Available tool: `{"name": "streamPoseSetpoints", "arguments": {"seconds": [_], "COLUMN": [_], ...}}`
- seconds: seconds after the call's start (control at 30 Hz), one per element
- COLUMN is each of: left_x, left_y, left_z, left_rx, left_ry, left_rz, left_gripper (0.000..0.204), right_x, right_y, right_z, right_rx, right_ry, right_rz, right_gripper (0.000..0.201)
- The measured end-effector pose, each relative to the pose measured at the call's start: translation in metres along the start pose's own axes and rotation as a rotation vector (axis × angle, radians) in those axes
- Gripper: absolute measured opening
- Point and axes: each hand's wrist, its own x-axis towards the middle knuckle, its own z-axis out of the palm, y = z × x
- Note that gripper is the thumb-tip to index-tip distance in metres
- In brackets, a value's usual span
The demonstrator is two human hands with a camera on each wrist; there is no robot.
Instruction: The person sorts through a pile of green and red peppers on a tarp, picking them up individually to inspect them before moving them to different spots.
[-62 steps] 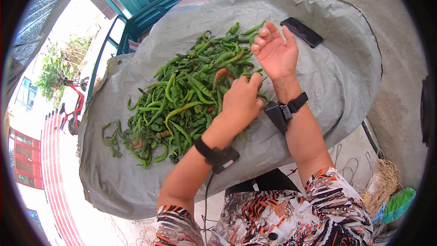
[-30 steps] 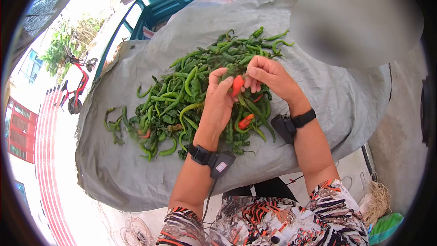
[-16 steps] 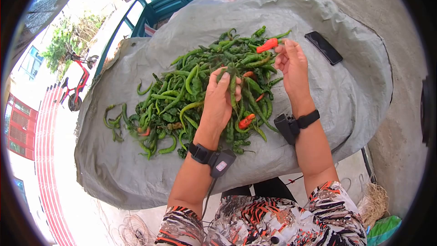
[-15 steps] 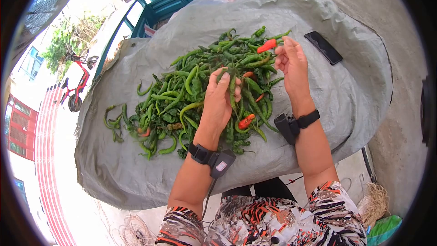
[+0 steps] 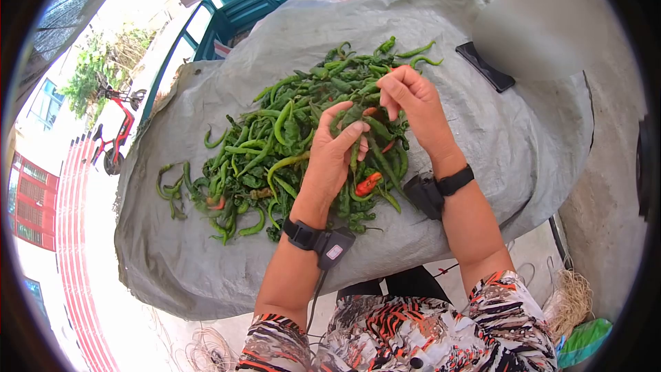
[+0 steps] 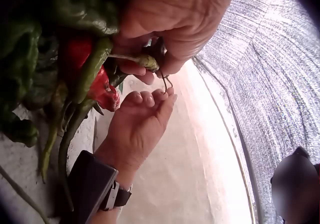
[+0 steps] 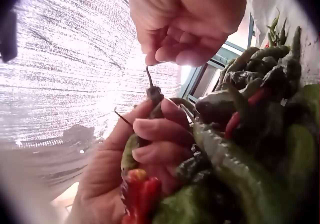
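Note:
Over the right side of a heap of green peppers (image 5: 261, 145), the left hand (image 5: 330, 158) holds some green peppers, thumb and fingers curled round them. In the right wrist view a thin stem (image 7: 149, 78) rises from between the left hand's (image 7: 105, 169) fingertips. The right hand (image 5: 418, 110), just right of the left, pinches that stem's end between thumb and finger; the left wrist view shows the right hand (image 6: 137, 129) at the stem tip too. Beside the left hand, a red pepper (image 6: 104, 89) hangs among green ones. Another red pepper (image 5: 368, 184) lies at the heap's lower right.
Grey sheeting (image 5: 165, 255) lies under the heap. A black phone (image 5: 482, 65) rests on it at the upper right, partly covered by a blurred patch. Behind stands a teal metal frame (image 5: 241, 10). A few peppers (image 5: 172, 189) lie at the heap's left end.
The right hand has come left and down to the left hand, and the red pepper it held is no longer in its fingers. The left hand stays nearly in place, its thumb shifted slightly right.

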Motion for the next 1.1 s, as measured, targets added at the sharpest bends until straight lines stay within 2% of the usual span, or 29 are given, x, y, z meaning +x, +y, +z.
{"name": "streamPoseSetpoints", "arguments": {"seconds": [0.07, 0.17, 0.27, 0.37, 0.5, 0.6, 0.73, 0.8, 0.9, 1.0, 1.1], "left_x": [0.003, 0.003, 0.001, 0.003, 0.001, 0.005, 0.009, 0.011, 0.011, 0.011, 0.012], "left_y": [-0.002, -0.004, -0.001, -0.004, -0.003, 0.001, 0.004, 0.004, 0.004, 0.005, 0.004], "left_z": [-0.006, -0.006, -0.005, -0.007, -0.002, -0.009, -0.03, -0.034, -0.036, -0.034, -0.034], "left_rx": [-0.023, -0.026, -0.003, 0.035, 0.014, -0.089, -0.408, -0.447, -0.48, -0.481, -0.51], "left_ry": [-0.008, -0.013, -0.027, -0.081, -0.052, -0.052, -0.2, -0.143, -0.08, -0.043, -0.015], "left_rz": [-0.004, 0.009, -0.013, -0.04, -0.02, -0.018, 0.056, 0.109, 0.156, 0.184, 0.197], "left_gripper": [0.033, 0.028, 0.026, 0.027, 0.037, 0.044, 0.044, 0.044, 0.043, 0.042, 0.042], "right_x": [0.001, -0.001, -0.005, -0.007, -0.006, -0.001, 0.002, 0.003, -0.003, -0.01, -0.014], "right_y": [-0.001, -0.005, -0.013, -0.008, -0.007, -0.003, -0.004, -0.002, -0.012, -0.007, -0.008], "right_z": [-0.004, -0.003, 0.003, 0.01, 0.009, -0.001, -0.001, 0.0, 0.0, 0.004, 0.015], "right_rx": [0.022, 0.048, -0.138, -0.136, -0.135, -0.021, 0.035, 0.031, 0.054, -0.128, -0.326], "right_ry": [0.037, -0.017, -0.164, -0.218, 0.002, 0.171, 0.362, 0.4, 0.106, -0.28, -0.457], "right_rz": [0.017, 0.013, 0.091, 0.089, 0.042, -0.03, -0.137, -0.125, 0.026, 0.112, 0.116], "right_gripper": [0.014, 0.016, 0.016, 0.015, 0.018, 0.019, 0.024, 0.026, 0.022, 0.025, 0.024]}}
